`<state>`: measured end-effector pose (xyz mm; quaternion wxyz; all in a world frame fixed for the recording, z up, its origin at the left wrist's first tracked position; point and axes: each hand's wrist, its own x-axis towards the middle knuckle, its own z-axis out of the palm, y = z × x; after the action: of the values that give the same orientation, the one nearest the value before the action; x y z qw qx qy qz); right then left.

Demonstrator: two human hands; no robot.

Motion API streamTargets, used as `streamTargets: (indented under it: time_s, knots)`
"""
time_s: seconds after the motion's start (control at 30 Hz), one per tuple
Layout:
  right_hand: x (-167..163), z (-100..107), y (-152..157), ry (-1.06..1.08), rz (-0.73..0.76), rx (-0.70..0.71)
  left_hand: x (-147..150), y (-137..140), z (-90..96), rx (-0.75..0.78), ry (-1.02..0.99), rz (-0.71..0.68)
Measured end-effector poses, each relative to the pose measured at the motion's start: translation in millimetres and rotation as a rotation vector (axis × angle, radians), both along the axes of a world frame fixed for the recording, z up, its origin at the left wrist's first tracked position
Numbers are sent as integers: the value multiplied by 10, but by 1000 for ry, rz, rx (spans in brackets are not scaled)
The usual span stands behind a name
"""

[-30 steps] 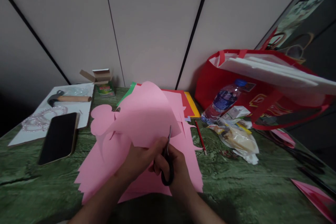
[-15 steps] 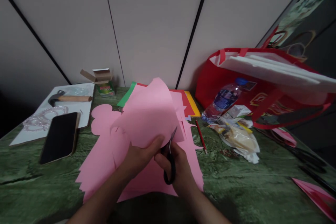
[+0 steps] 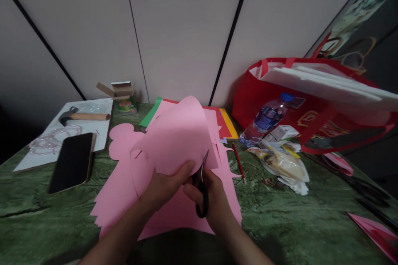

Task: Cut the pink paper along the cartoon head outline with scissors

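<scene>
Our left hand grips a curved pink sheet along its lower edge, thumb on top. Our right hand is closed on the scissors, fingers around the black handle, the blade showing against the sheet's lower right part. The two hands are close together; we cannot tell whether their fingers touch. The sheet arches above a pink paper pile on the green table.

Just right of the pile we see a red pencil. Farther right is a crumpled clear wrapper with something pale inside, and behind it a bottle, tilted and blue-capped; how full it is we cannot make out. Behind that sits our biggest container, a red bag, with white slabs sticking out of its open top.

To our left lies a phone, near beads and a hammer. Beyond them a small box stands with flaps open, its inside too small to read.
</scene>
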<state>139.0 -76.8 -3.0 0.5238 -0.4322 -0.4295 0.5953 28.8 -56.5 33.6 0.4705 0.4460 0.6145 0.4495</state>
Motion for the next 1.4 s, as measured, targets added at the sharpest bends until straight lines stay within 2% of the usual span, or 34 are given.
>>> streamTargets:
  time_s: [0.1, 0.27, 0.47, 0.67, 0.97, 1.17, 1.3, 1.4]
  knots:
    - [3, -6, 3, -5, -4, 3, 12, -10, 6, -9, 31, 19]
    - [7, -14, 2, -24, -6, 14, 51, -39, 47, 65, -3, 31]
    - [3, -26, 2, -17, -18, 12, 50, -37, 49, 13, -18, 69]
    - [-6, -60, 1, -6, -31, -10, 47, -29, 34, 50, -56, 49]
    - [4, -101, -5, -63, -31, -4, 15, -40, 22, 50, 37, -41]
    - [13, -86, -12, -81, -20, 9, -10, 12, -15, -4, 51, -20]
    - [10, -67, -13, -105, -25, -4, -50, 61, -83, 17, 61, 18]
    - [9, -62, -17, -116, -23, -9, -41, 39, -57, 29, 38, 21]
